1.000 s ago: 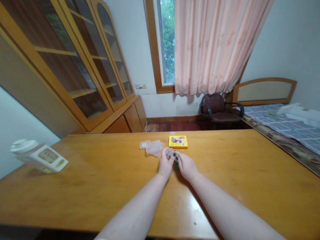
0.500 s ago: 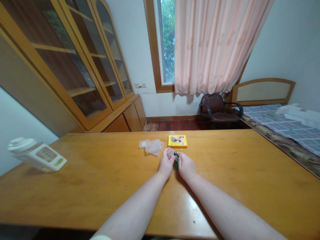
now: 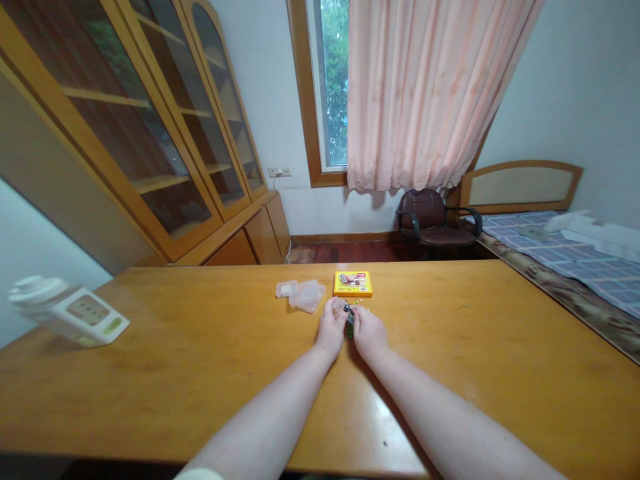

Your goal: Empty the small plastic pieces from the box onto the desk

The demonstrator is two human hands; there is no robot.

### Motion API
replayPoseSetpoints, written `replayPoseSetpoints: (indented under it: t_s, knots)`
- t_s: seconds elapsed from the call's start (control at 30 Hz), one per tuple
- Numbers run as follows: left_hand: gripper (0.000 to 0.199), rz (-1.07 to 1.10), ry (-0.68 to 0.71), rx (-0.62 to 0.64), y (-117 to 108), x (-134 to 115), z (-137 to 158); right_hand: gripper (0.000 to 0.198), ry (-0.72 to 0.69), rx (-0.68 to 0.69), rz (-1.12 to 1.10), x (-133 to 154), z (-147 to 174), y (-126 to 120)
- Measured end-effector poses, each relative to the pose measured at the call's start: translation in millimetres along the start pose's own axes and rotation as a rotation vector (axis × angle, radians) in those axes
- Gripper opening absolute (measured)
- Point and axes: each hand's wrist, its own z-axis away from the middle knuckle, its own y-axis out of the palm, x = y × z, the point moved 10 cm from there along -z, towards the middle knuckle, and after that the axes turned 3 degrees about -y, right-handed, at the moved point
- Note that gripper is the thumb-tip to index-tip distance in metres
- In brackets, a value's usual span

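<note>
My left hand (image 3: 330, 327) is closed, thumb and fingers around a small clear plastic piece (image 3: 339, 303), perhaps a little box. Close against it, my right hand (image 3: 370, 330) pinches a small dark piece (image 3: 347, 309) whose kind is too small to tell. Under and between the hands show small green bits (image 3: 350, 332), partly hidden by the fingers. A few more tiny light and green bits (image 3: 359, 303) lie on the table just beyond my right fingertips. Behind the hands rests a flat yellow box (image 3: 353, 285) with a printed top.
Clear plastic cases (image 3: 307, 295) lie left of the yellow box on the wooden table (image 3: 200, 373). A white-lidded plastic container (image 3: 83, 313) is at the far left. One dark speck (image 3: 385, 443) sits near the front edge. Beyond the table are a chair (image 3: 427, 217) and a bed (image 3: 550, 247).
The view has shifted slightly. Both hands stay together at the same spot, with only small finger movement around the dark piece.
</note>
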Motion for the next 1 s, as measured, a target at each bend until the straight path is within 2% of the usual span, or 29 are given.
replayPoseSetpoints:
  t_s: [0.1, 0.27, 0.47, 0.57, 0.7, 0.87, 1.0]
  knots:
    - [0.054, -0.009, 0.009, -0.013, -2.4, 5.0, -2.1, 0.028, 0.006, 0.006, 0.023, -1.5, -1.6, 0.8]
    - [0.056, 0.042, 0.031, 0.002, 1.2, 5.5, -1.6, 0.033, 0.102, -0.017, 0.071, -13.7, -5.9, -3.0]
    - [0.071, 0.104, -0.009, 0.031, 4.2, -0.2, -4.5, 0.032, 0.013, -0.012, -0.137, -12.3, -9.9, -2.6]
    - [0.079, 0.143, -0.044, 0.002, -4.0, -0.1, -11.9, 0.031, 0.024, 0.007, -0.224, -22.3, -13.3, -0.7]
    - [0.074, 0.151, -0.058, 0.025, -10.5, -5.8, -18.7, 0.028, 0.076, 0.018, -0.264, -36.6, -16.7, -0.3]
    - [0.072, 0.065, 0.023, 0.088, -11.4, -21.8, -16.6, 0.024, 0.124, 0.0, -0.314, -42.4, -17.7, -1.5]
    - [0.065, -0.188, 0.161, 0.105, -11.4, -42.9, -9.6, 0.023, 0.153, -0.001, -0.332, -47.6, -17.2, 0.8]
